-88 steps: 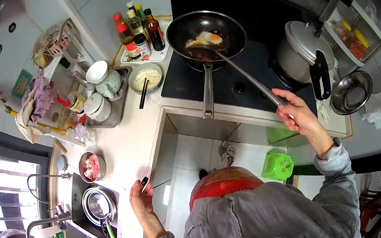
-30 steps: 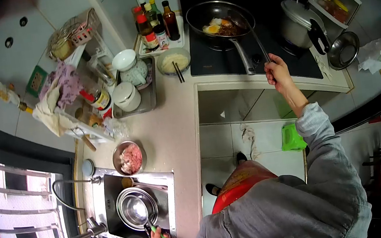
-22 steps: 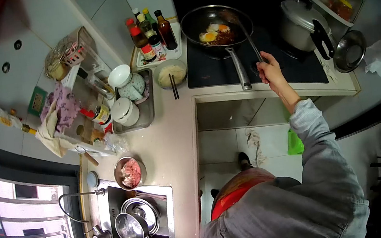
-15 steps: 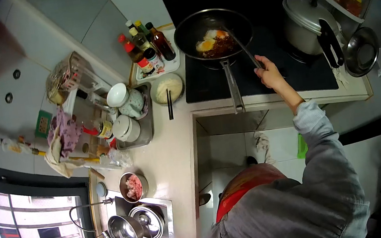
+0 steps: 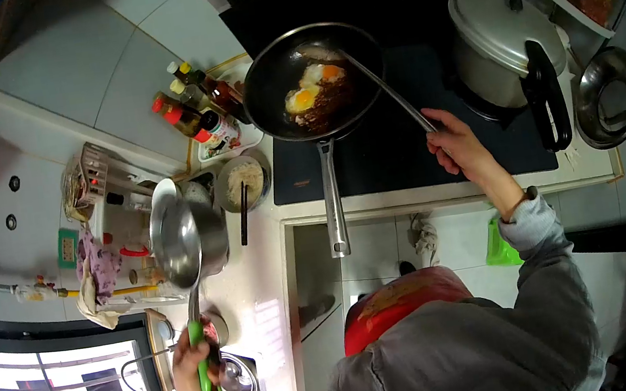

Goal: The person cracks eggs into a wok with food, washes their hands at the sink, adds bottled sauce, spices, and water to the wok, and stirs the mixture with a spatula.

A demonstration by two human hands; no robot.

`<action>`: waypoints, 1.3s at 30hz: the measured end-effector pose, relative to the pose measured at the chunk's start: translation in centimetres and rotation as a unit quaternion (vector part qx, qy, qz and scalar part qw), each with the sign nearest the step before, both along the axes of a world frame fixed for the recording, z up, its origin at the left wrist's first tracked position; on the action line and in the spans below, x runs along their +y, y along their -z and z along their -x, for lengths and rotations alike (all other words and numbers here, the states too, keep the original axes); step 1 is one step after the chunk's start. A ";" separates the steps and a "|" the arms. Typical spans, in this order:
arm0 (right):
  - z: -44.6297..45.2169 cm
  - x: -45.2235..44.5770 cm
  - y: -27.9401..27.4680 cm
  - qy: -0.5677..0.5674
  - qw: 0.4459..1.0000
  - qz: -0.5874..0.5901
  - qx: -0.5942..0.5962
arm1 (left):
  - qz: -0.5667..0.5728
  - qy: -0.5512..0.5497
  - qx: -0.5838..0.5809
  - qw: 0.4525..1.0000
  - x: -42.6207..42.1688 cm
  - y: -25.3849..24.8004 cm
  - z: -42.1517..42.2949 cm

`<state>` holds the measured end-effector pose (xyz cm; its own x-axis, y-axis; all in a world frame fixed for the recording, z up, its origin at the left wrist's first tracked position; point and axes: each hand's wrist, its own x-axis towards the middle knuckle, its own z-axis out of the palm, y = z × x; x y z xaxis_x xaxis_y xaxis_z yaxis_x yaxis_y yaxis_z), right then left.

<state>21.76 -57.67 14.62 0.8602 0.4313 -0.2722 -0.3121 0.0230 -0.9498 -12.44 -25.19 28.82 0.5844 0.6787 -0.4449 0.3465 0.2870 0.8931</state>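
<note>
My left hand [image 5: 194, 366] is closed round the green handle of a steel saucepan [image 5: 190, 241], raised above the counter at the left. The saucepan hides part of the crockery tray behind it. My right hand [image 5: 459, 144] grips the long metal handle of a spatula [image 5: 388, 90]. The spatula's blade rests inside the black wok [image 5: 265, 82], near its far side. Two fried eggs [image 5: 314, 87] with orange yolks lie in the wok beside dark brown bits.
A pressure cooker [image 5: 504, 48] stands on the right of the hob [image 5: 412, 157]. Bottles [image 5: 190, 117] stand on a tray left of the wok. A bowl with chopsticks [image 5: 243, 183] is on the counter. A metal bowl [image 5: 608, 98] sits far right.
My left hand has taken the green-handled saucepan from the sink and lifted it toward the hob. My right hand keeps hold of the spatula. The view has turned and shifted.
</note>
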 end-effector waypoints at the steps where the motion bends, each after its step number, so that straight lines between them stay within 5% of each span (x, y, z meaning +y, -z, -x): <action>1: -0.1 -0.2 0.0 0.005 1.000 -0.004 0.009 | 0.027 0.033 -0.033 0.999 0.2 0.0 -2.4; 11: 1.5 -0.7 0.1 0.001 0.999 0.036 0.016 | 0.044 0.268 0.024 0.962 1.9 2.3 -23.0; 20: 1.6 -0.3 1.4 -0.004 0.993 0.111 -0.028 | 0.085 0.328 0.065 0.939 3.1 3.9 -28.7; 23: 1.9 -0.2 2.4 0.000 0.939 0.222 -0.264 | 0.073 0.321 0.056 0.943 3.0 3.2 -28.6; 26: 2.4 0.5 1.0 -0.005 0.845 0.389 -0.367 | 0.063 0.319 0.070 0.943 3.6 2.4 -28.2; 29: 2.3 0.7 0.8 -0.017 0.833 0.369 -0.412 | 0.063 0.321 0.065 0.943 4.5 1.9 -27.4; 32: 0.0 -0.3 0.9 -0.070 0.963 0.158 -0.206 | 0.054 0.297 0.051 0.952 4.5 1.3 -26.5; 33: -1.0 -1.0 2.5 -0.001 0.990 0.032 -0.135 | 0.052 0.292 0.049 0.954 4.7 1.3 -26.1; 35: -1.7 -0.7 6.0 0.117 0.987 0.103 -0.033 | 0.046 0.281 0.045 0.958 5.0 1.2 -25.4; 37: -2.2 -0.3 14.4 0.080 0.927 0.148 -0.336 | 0.062 0.260 0.041 0.963 4.9 1.1 -24.8; 38: -1.2 0.4 11.7 0.031 0.999 -0.003 0.023 | 0.070 0.249 0.040 0.965 4.9 1.0 -24.4; 39: -0.8 1.2 13.9 -0.014 0.993 -0.060 0.105 | 0.072 0.249 0.039 0.965 4.9 1.0 -24.1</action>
<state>22.53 -56.49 0.67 0.7770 0.4940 -0.3903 -0.5057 0.1204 -0.8543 11.69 -20.27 27.83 0.7835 0.2499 -0.5690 0.5377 0.1864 0.8223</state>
